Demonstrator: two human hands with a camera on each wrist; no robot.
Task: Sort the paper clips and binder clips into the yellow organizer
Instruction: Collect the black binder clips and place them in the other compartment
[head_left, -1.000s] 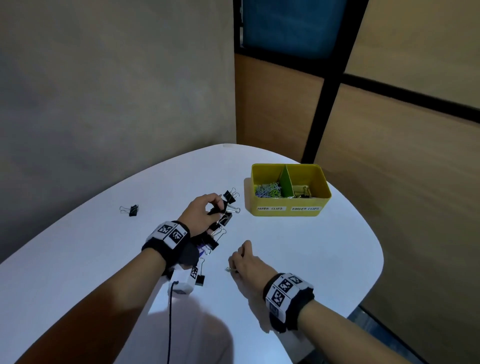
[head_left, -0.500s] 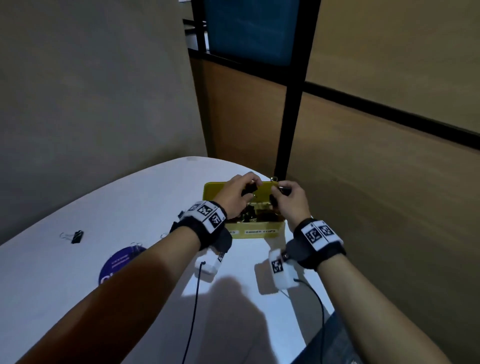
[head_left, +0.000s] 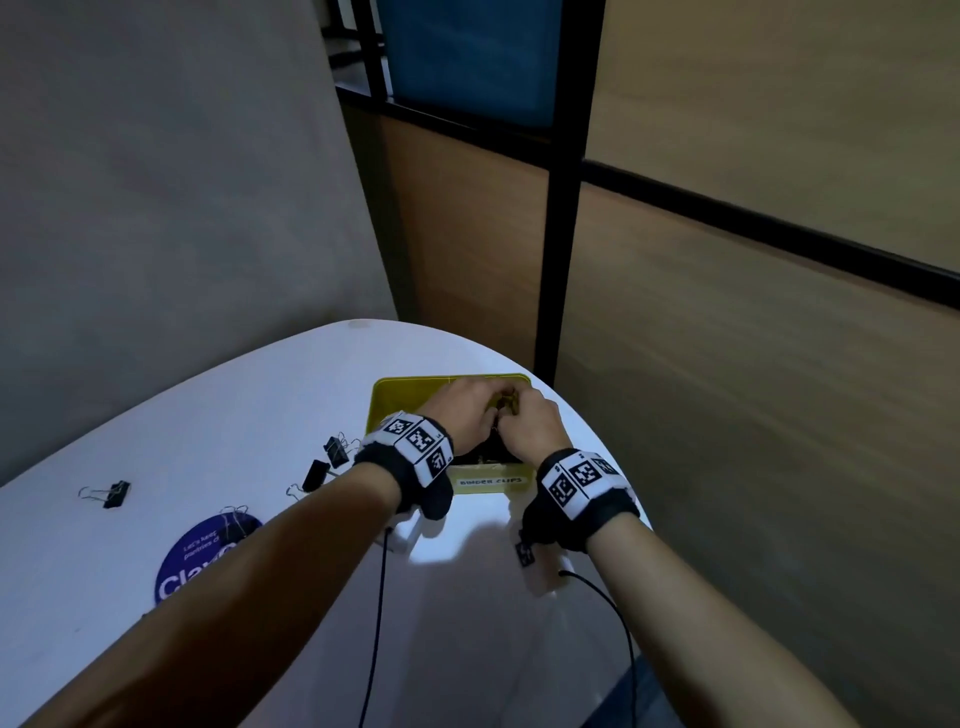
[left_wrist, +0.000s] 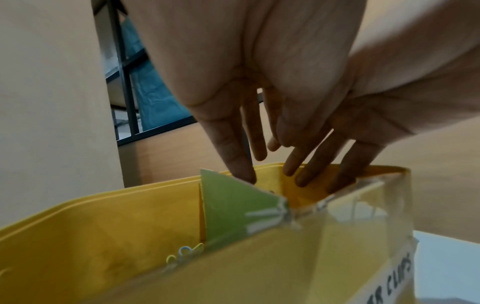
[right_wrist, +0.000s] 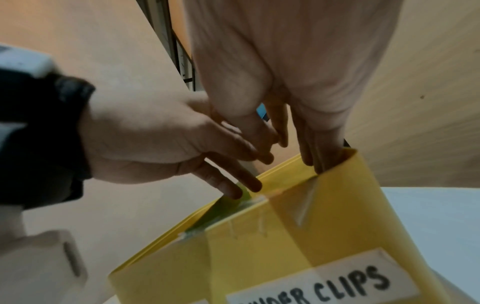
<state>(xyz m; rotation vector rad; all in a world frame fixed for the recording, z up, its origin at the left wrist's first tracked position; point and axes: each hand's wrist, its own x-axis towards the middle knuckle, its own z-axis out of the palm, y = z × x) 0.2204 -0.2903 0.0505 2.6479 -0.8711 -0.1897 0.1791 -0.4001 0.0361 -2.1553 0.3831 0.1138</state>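
Reaching over the yellow organizer (head_left: 395, 400), we have both hands above its right compartment, the one labelled for binder clips; the left hand (head_left: 462, 413) has its fingers extended downward with nothing visibly held, fingertips (left_wrist: 244, 174) just at the green divider (left_wrist: 233, 205); the right hand (head_left: 530, 431) likewise points its straight fingers into the far right corner, and we see no clip between them, though the head view is too crowded to show what lies under the palms. Paper clips (left_wrist: 184, 253) sit in the left compartment, just beside the divider. Several binder clips remain on the desk (head_left: 260, 395): one far left (head_left: 115, 493), two near our left wrist (head_left: 335, 449), and wire-handled ones on the blue sticker (head_left: 202, 561).

We judge the risks as follows; the left fingertips could tilt the divider, which looks only taped in place, letting the two kinds mix; the organizer sits near the desk's right edge, so a push from either hand might slide it toward the drop; the trailing wrist cables (head_left: 376, 623) could snag the clips still waiting on the desk.
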